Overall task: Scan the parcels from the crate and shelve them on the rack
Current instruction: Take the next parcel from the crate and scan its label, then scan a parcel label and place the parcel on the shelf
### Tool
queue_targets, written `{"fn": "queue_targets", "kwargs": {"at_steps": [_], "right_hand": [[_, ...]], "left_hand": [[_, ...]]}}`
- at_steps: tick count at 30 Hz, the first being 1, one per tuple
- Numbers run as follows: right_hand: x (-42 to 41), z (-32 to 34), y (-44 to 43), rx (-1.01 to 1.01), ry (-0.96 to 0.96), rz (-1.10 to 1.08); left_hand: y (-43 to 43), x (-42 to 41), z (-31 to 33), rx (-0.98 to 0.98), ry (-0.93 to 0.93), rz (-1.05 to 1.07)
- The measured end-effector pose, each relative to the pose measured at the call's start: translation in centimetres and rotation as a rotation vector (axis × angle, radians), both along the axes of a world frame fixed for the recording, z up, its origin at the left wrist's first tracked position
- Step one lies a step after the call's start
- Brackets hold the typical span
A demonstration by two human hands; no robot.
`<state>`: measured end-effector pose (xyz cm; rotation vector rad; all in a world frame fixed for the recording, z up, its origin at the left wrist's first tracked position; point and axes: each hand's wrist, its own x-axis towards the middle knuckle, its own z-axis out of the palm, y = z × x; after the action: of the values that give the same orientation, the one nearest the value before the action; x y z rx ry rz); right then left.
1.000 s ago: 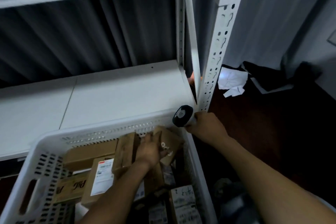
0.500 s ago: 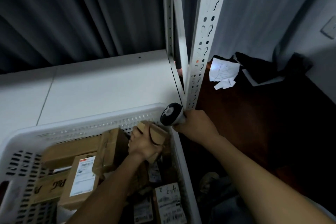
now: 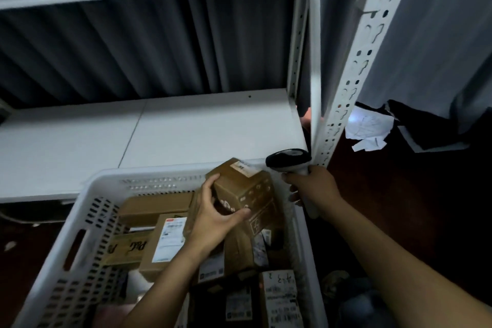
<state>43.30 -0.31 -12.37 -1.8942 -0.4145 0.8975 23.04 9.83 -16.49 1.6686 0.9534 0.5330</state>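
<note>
Left hand [image 3: 213,217] grips a brown parcel [image 3: 243,189] lifted over the white crate [image 3: 87,221]; right hand [image 3: 312,186] clasps the scanner [image 3: 288,158] beside it. Behind, the rack [image 3: 354,88] shelf [image 3: 186,128] lies bare against dark curtains. Labels below are too dim to read.

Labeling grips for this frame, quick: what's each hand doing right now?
Left hand: closed on a brown parcel, raised above the crate.
Right hand: closed on the scanner handle.

Single head-worn wide-angle view, looking forward and steeply down, close over the white crate [image 3: 87,224], facing the rack [image 3: 372,66] shelf just beyond, dark curtain behind, edges bowed and dim, perhaps slightly blurred
</note>
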Motion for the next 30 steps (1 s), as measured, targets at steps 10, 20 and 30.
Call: {"fn": "queue_targets", "kwargs": {"at_steps": [10, 20, 30], "right_hand": [[-3.0, 0.2, 0.8, 0.155, 0.380, -0.068], [-4.2, 0.9, 2.0, 0.276, 0.045, -0.007], [-4.2, 2.1, 1.2, 0.108, -0.272, 0.254]], "left_hand": [[0.1, -2.1, 3.7, -0.092, -0.092, -0.095], [1.2, -2.0, 4.7, -0.336, 0.124, -0.004], [2.2, -3.1, 2.9, -0.588, -0.153, 0.120]]}}
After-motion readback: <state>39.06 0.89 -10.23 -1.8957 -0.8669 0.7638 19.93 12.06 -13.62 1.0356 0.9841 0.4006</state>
